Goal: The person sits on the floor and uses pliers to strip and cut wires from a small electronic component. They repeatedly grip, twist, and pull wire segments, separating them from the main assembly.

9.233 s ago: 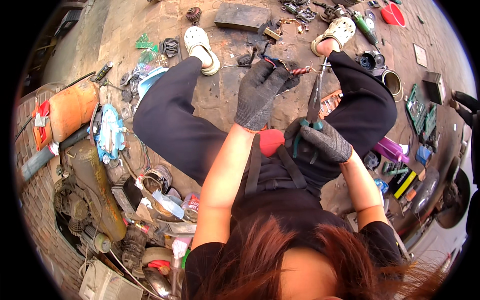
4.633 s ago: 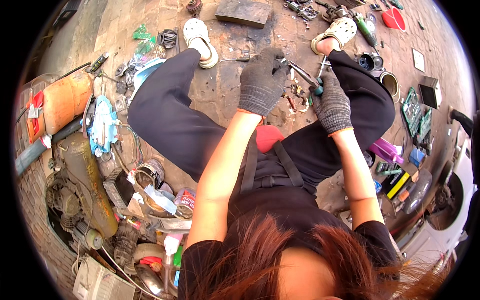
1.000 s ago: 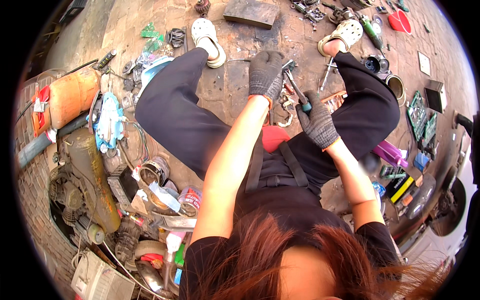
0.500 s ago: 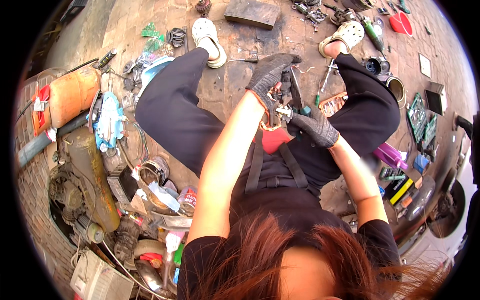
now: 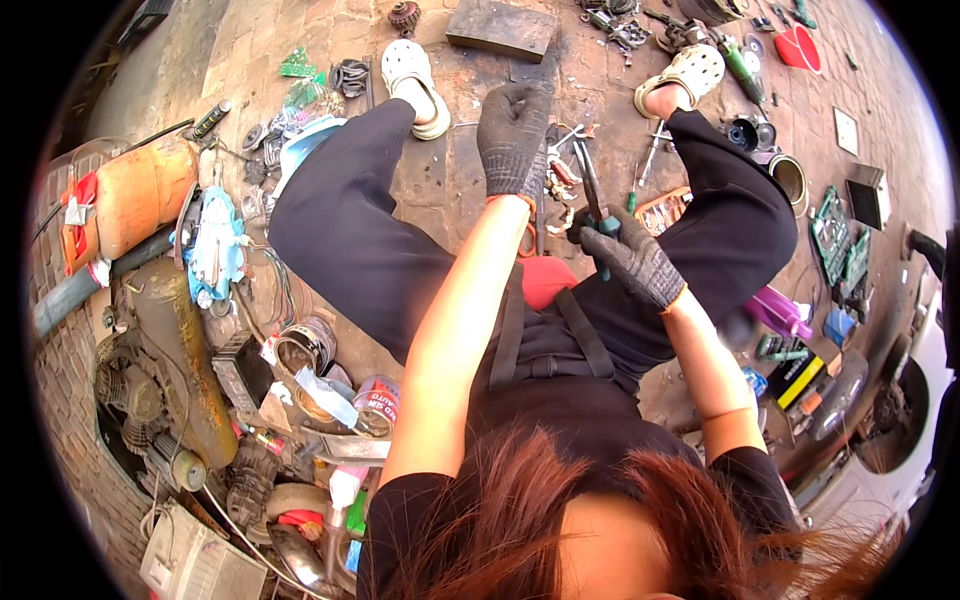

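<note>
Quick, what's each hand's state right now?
Left hand: fingers curled; can't tell whether it holds anything.
Right hand: closed around teal-handled pliers.

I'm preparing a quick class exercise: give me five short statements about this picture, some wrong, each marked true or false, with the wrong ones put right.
1. The right hand holds pliers. True.
2. The right hand is bare. False: it wears a dark glove.
3. The red bucket is to the right of the right shoe. True.
4. The right shoe is black. False: it is cream.
5. The orange tank is on the person's left. True.
</note>
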Motion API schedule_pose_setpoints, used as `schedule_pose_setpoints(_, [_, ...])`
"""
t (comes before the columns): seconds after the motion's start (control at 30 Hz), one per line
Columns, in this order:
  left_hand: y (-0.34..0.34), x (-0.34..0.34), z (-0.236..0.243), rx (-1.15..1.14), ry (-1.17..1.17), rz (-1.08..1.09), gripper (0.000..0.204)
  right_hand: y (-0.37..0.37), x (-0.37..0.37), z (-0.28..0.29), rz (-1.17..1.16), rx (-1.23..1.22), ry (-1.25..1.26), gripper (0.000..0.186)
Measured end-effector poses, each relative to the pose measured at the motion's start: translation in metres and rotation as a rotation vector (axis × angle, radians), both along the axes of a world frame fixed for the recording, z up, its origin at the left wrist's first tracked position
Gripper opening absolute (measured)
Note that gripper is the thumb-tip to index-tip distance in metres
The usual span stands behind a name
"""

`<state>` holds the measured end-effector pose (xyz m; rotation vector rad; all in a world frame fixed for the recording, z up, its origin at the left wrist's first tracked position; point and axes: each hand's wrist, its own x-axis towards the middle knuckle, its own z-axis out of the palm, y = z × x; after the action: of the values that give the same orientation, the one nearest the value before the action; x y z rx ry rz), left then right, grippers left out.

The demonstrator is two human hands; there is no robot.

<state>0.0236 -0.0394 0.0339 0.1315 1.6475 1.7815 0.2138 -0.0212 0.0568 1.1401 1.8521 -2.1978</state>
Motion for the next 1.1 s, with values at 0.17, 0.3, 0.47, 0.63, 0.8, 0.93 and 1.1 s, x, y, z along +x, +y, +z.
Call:
schedule_pose_setpoints(0.17, [-0.009, 0.002, -0.011, 0.005, 0.637, -0.031, 0.025, 0.011, -0.002, 0.023, 0.108, -0.093, -0.061, 0.033])
schedule_pose_setpoints(0.3, [-0.02, 0.0, 0.001, -0.04, 0.936, -0.244, 0.033, 0.026, 0.002, 0.034, 0.197, -0.261, -0.114, 0.031])
schedule_pose_setpoints(0.47, [-0.025, -0.008, 0.006, 0.101, 1.262, -0.455, 0.047, 0.042, 0.004, 0.043, 0.375, -0.122, -0.237, 0.03])
schedule_pose_setpoints(0.63, [-0.029, -0.011, 0.009, 0.13, 1.23, -0.603, 0.04, 0.04, 0.008, 0.034, 0.513, 0.1, -0.227, 0.026])
schedule_pose_setpoints(0.8, [-0.02, -0.005, 0.015, 0.165, 0.855, -0.396, 0.021, 0.028, 0.013, 0.028, 0.437, 0.344, -0.087, 0.022])
schedule_pose_setpoints(0.93, [-0.023, -0.001, 0.027, 0.057, 0.585, -0.436, 0.02, 0.028, 0.01, 0.033, 0.447, 0.453, -0.125, 0.021])
schedule_pose_setpoints(1.1, [-0.017, 0.0, 0.016, 0.001, 0.373, -0.514, 0.023, 0.03, 0.012, 0.033, 0.46, 0.659, -0.223, 0.023])
